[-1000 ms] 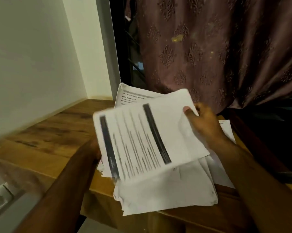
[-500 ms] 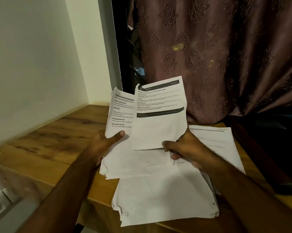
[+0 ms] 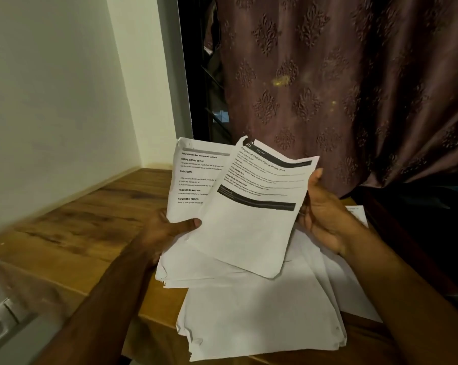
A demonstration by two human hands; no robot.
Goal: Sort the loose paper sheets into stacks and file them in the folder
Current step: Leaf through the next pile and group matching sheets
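Left hand [image 3: 167, 230] grips a sheaf of papers [image 3: 193, 180], thumb clamped on top; right hand [image 3: 325, 217] fingers pinch one printed sheet [image 3: 251, 219] above the desk [image 3: 91, 233].

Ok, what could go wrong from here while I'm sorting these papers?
The white pile overhangs the wooden table's front edge, so a nudge from a forearm could probably tip it off. The tilted top sheet is held only at its edges by the left hand and right hand and could slip or crease.
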